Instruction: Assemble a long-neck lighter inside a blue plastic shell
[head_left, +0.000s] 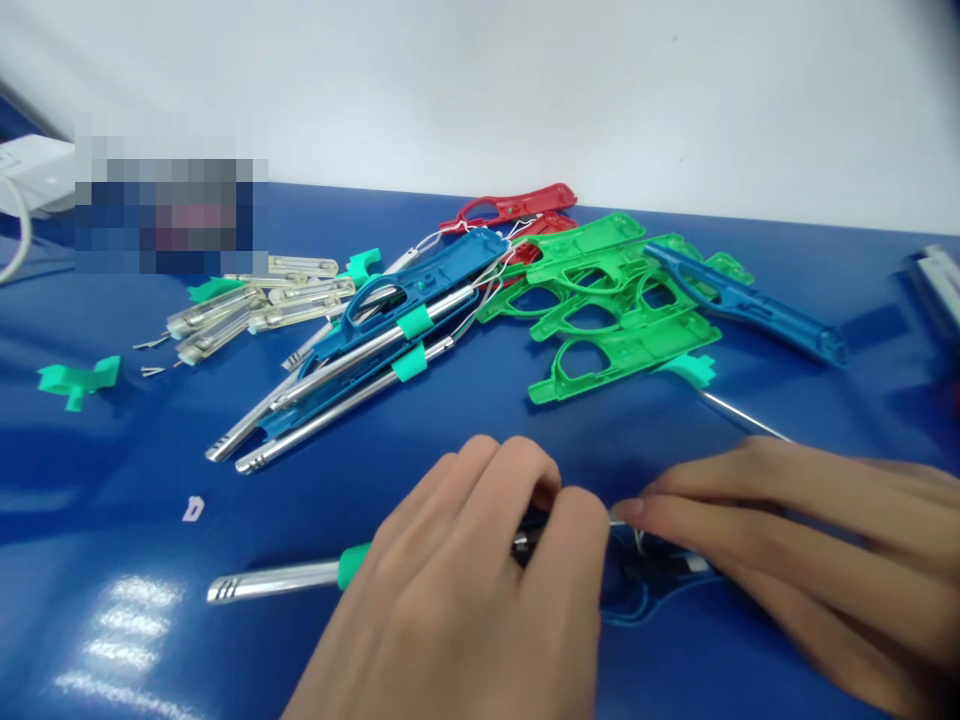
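Note:
My left hand [480, 590] is closed over a stick lighter lying flat, its silver metal tube [274, 582] pointing left with green tape [352, 567] around it. The lighter's blue handle shell [626, 605] shows open to the right of that hand, with dark parts inside. Close beside it, my right hand [810, 540] has its fingertips pressed together above the shell. A thin white wire [639, 540] loops just under those fingertips; what they pinch is too small to make out. My fingers hide most of the lighter's middle.
Behind my hands lie blue lighter halves with metal tubes [360, 350], green handle shells [622, 350], red shells [517, 205] and a separate blue shell [757, 300]. Clear fuel tanks [300, 300] sit left of them. Green tape scraps [79, 378] and a small white piece [193, 509] lie on the blue table.

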